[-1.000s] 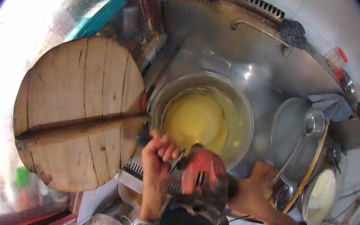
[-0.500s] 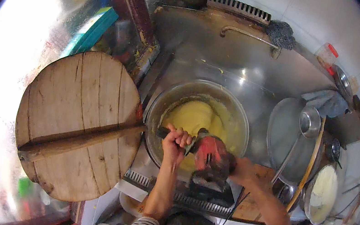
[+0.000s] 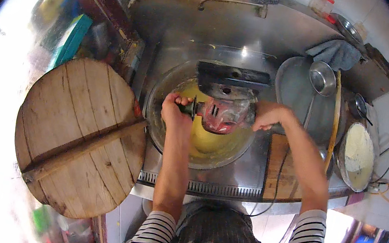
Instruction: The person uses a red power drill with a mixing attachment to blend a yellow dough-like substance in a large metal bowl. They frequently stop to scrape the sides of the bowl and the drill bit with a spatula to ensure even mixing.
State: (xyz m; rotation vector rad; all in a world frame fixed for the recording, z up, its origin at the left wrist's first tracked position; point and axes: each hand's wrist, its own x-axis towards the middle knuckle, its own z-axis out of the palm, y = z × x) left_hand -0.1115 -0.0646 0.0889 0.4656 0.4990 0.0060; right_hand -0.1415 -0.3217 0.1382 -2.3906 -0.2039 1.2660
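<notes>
Both my hands hold a red handheld power tool (image 3: 225,116) with a wide black block on its far side, above a round metal basin (image 3: 154,141). My left hand (image 3: 176,108) is wrapped round the tool's dark side handle. At the tool's right end, my right hand (image 3: 269,117) is closed round its grip. Inside the basin lies a smooth yellow dough-like mass (image 3: 206,140), partly hidden beneath the tool. Whether any part of the tool touches it, I cannot tell. A black cord (image 3: 278,178) runs down past the counter's front edge.
A round wooden lid (image 3: 84,131) with a crossbar stands left of the basin. To the right are a large pan (image 3: 286,85), a metal ladle (image 3: 322,79), a wooden stick (image 3: 335,121), a wooden board (image 3: 278,160) and a bowl of pale powder (image 3: 357,149). Behind, a tap (image 3: 231,2) juts out.
The power tool has moved from the basin's near edge to over its middle. Its black block has swung from the near side to the far side. Both hands keep hold; my view has shifted.
</notes>
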